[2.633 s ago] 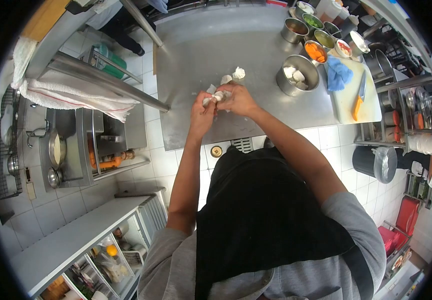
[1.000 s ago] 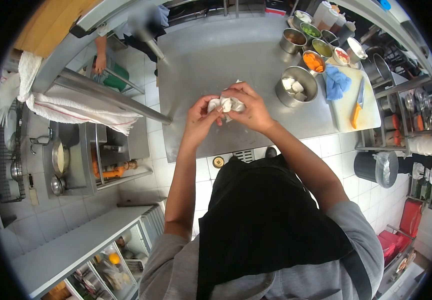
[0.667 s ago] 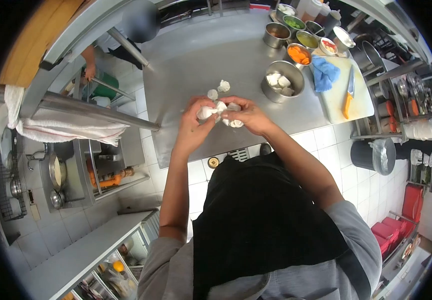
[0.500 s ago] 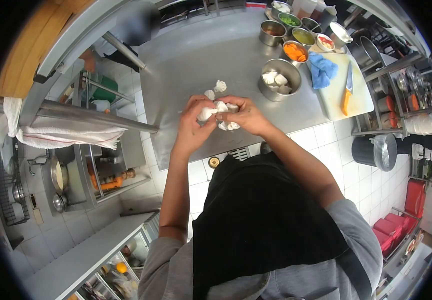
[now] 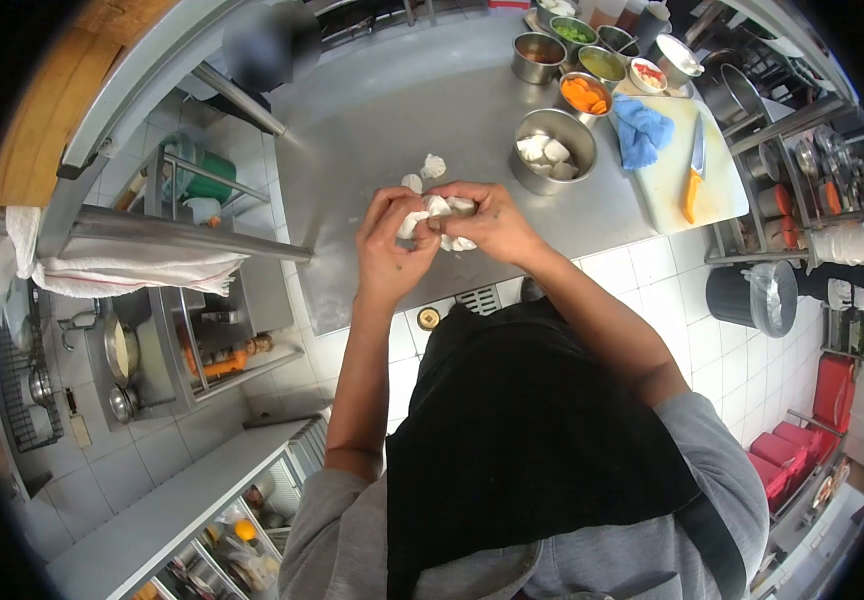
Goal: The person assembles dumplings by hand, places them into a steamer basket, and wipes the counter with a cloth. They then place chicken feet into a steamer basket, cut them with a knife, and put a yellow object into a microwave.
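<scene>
- Hands first: the left hand (image 5: 389,250) and the right hand (image 5: 492,225) are pressed together above the near part of the counter (image 5: 382,110). Both are closed on a cluster of white lumps (image 5: 442,212) held between them.
- What the lumps are made of I cannot tell; they look soft and crumpled. Some stick out above the fingers and one below the right hand.
- Progress, as I judge it: two loose white pieces (image 5: 422,174) lie on the counter just beyond the hands. These seem to be set aside.
- The steel bowl (image 5: 524,178), to the far right of the hands, holds several more white chunks. So the work looks to be somewhere in the middle and not near its end.
- Pose: both forearms come up from the body and meet at the cluster. The left hand has its fingers curled to the right. The right wrist is bent inward, with thumb and fingertips pinching from above.
- Further out, on the far right, stand small pots (image 5: 584,93), one of them with orange slices. Beside them are a blue cloth (image 5: 642,128) and a cutting board (image 5: 717,195) with a knife (image 5: 692,172) on it.
- On the left, well apart, a white towel (image 5: 122,275) hangs over a rail.
</scene>
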`<act>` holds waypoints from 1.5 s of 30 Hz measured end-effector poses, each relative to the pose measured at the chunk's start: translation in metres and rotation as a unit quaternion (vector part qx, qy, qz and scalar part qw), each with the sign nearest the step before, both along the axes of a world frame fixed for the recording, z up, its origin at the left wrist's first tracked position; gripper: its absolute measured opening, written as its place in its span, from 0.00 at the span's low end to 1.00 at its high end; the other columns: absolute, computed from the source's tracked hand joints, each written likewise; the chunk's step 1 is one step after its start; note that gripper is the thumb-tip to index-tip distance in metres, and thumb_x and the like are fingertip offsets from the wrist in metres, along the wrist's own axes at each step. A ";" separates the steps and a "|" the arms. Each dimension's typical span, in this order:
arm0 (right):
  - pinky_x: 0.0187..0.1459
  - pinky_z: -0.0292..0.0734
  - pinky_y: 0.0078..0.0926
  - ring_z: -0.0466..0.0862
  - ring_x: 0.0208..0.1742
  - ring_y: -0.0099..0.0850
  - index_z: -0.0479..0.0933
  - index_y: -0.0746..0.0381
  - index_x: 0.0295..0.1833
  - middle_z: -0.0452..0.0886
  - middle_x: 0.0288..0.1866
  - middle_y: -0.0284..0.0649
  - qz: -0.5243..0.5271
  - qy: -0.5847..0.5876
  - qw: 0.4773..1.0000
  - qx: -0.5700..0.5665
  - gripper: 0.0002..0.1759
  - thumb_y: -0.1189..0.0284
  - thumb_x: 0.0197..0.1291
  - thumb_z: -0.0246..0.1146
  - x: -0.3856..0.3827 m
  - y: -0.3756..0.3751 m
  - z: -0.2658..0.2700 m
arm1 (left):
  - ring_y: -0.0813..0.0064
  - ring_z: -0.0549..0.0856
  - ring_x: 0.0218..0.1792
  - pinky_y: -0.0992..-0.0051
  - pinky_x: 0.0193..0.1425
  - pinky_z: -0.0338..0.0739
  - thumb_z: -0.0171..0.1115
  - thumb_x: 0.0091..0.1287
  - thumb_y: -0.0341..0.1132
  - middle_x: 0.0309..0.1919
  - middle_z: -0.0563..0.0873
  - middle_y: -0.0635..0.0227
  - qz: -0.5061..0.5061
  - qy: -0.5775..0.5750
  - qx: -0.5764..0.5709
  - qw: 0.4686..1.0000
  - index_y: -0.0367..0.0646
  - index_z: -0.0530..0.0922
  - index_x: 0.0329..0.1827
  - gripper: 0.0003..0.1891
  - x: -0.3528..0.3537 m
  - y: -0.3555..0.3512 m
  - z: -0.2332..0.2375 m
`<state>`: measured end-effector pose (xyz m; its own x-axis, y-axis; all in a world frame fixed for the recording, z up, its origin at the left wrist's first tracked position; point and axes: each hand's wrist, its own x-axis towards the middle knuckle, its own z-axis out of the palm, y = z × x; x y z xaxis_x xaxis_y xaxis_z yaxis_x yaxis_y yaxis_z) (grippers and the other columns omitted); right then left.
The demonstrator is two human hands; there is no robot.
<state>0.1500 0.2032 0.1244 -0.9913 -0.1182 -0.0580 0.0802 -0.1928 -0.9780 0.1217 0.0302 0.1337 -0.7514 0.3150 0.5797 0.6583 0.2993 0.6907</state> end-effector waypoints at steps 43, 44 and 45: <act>0.33 0.78 0.23 0.86 0.43 0.24 0.78 0.63 0.63 0.86 0.47 0.37 0.034 -0.107 0.964 -0.242 0.22 0.68 0.64 0.63 0.002 0.018 0.001 | 0.61 0.82 0.48 0.62 0.49 0.80 0.54 0.69 0.25 0.49 0.78 0.55 -0.095 -0.301 0.462 0.829 0.39 0.71 0.53 0.11 0.008 0.007 -0.021; 0.31 0.78 0.23 0.86 0.43 0.25 0.76 0.63 0.65 0.86 0.48 0.37 0.029 -0.122 0.952 -0.278 0.24 0.67 0.64 0.62 0.002 0.027 -0.002 | 0.61 0.82 0.48 0.62 0.49 0.80 0.54 0.69 0.25 0.49 0.78 0.55 -0.103 -0.302 0.464 0.826 0.39 0.71 0.53 0.11 0.007 0.006 -0.028; 0.31 0.78 0.22 0.86 0.43 0.25 0.74 0.62 0.67 0.85 0.49 0.37 0.032 -0.118 0.952 -0.280 0.26 0.67 0.64 0.61 -0.002 0.041 -0.012 | 0.61 0.82 0.48 0.62 0.49 0.81 0.53 0.70 0.26 0.48 0.79 0.55 -0.076 -0.356 0.462 0.809 0.39 0.71 0.54 0.11 0.003 0.003 -0.037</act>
<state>0.1479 0.2445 0.1124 -0.9479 -0.2567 -0.1888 0.3150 -0.6653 -0.6768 0.1251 0.0336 0.0962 -0.9916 0.1152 0.0580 -0.0242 -0.6081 0.7935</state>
